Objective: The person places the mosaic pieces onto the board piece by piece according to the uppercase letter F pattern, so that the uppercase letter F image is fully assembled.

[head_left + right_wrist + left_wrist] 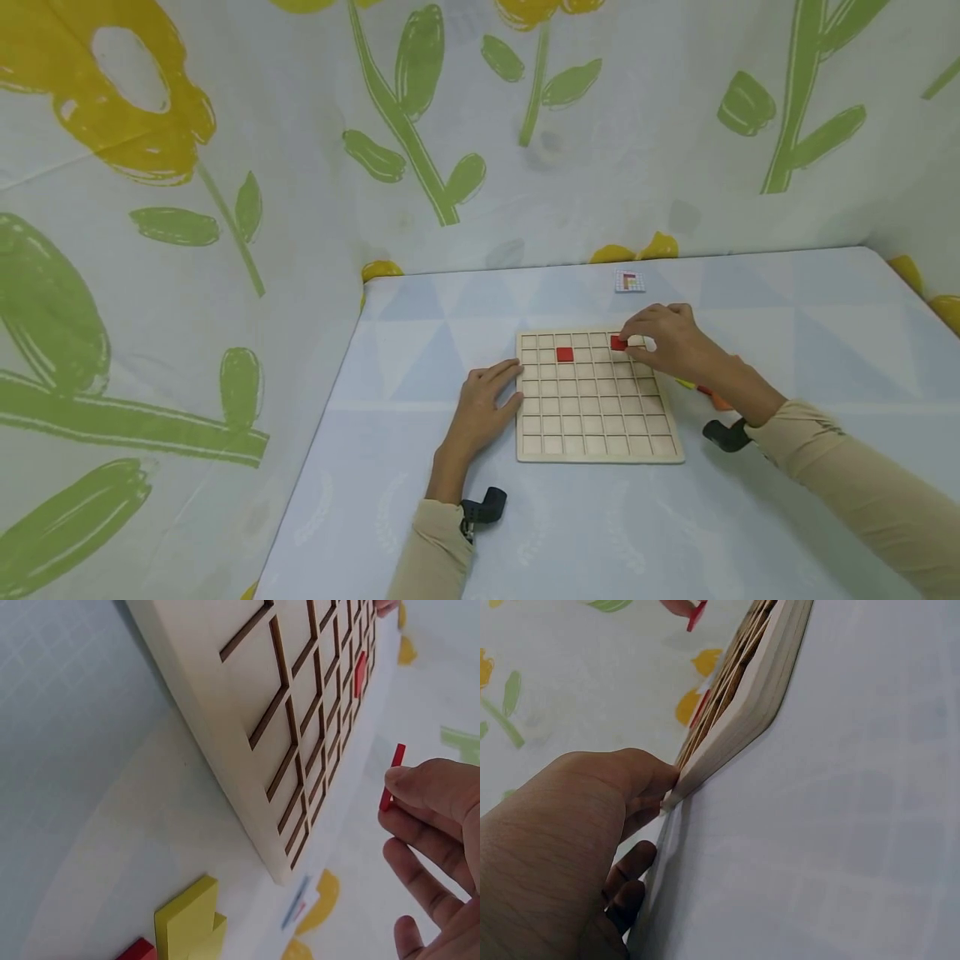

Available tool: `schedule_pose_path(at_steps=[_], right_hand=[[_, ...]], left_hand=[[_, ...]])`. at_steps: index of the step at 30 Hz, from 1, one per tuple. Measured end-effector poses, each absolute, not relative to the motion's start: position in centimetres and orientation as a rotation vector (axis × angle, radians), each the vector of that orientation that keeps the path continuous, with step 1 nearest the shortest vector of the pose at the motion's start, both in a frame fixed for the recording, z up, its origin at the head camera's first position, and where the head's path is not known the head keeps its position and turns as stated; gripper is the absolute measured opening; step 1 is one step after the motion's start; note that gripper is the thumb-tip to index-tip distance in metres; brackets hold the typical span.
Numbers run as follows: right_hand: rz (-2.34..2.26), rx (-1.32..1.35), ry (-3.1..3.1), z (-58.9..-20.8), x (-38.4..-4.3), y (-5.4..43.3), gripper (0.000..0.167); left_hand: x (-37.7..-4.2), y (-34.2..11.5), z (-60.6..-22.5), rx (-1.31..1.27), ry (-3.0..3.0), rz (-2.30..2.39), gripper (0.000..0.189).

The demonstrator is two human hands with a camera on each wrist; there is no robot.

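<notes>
A pale wooden grid board point(600, 457) lies flat on the table. One red square tile point(565, 355) sits on its grid near the far edge, left of the middle. My right hand point(671, 342) pinches another red tile point(397, 755) between thumb and fingertip; in the right wrist view this tile stands edge-on, above the board's far right part. The fingers of my left hand point(480, 404) rest against the board's left edge, thumb apart from the other fingers. In the left wrist view those fingertips meet the board's wooden side point(727, 735).
Beside the board's right edge, partly under my right forearm, lie yellow pieces point(184, 922), a red piece point(139, 951) and an orange piece point(722, 402). A small card with a coloured grid pattern point(630, 282) lies beyond the board. Flower-printed cloth point(420, 242) rises behind the table.
</notes>
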State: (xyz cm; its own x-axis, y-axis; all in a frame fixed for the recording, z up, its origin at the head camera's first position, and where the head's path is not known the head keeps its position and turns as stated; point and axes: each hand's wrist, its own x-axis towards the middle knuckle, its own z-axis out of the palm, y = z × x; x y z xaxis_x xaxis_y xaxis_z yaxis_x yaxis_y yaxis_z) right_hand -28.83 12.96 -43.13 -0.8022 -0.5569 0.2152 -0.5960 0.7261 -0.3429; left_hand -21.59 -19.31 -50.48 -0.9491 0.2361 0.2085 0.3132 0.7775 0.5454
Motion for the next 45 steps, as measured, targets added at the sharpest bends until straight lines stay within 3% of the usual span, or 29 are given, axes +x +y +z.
schedule_pose_path(at_steps=[45], right_hand=[[0.541,1.11,-2.766,-45.6,-30.5,8.2,0.01]], left_hand=[[-21.5,-19.4,-50.4,-0.431,-2.844,-0.888,0.046]])
